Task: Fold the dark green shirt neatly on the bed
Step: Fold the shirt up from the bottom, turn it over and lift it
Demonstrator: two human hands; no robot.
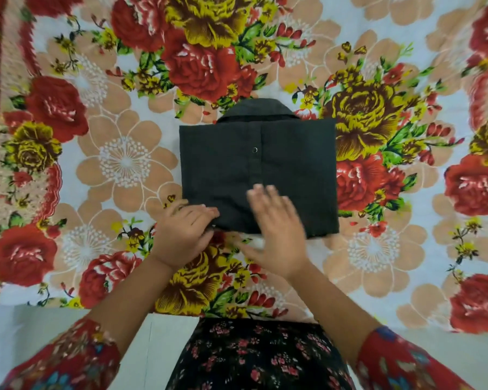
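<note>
Folded dark green shirt (258,164) lies at frame centre on a floral bed sheet (96,164), left hand (185,230) pinching its lower left corner, right hand (276,226) flat, fingers straight, on its lower edge; best smoothed outward, corner pinned.

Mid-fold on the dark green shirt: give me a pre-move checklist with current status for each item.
1. Dark green shirt folded into a compact rectangle on the bedsheet: ok.
2. Collar showing at the far edge, roughly centred: ok.
3. Left hand grip on the near left corner, fingers curled at the edge: ok.
4. Right hand flat, fingers straight over the near edge: ok; firm contact: cannot tell, blurred.
5. Near edge layers aligned: cannot tell, hands cover most of it.
</note>
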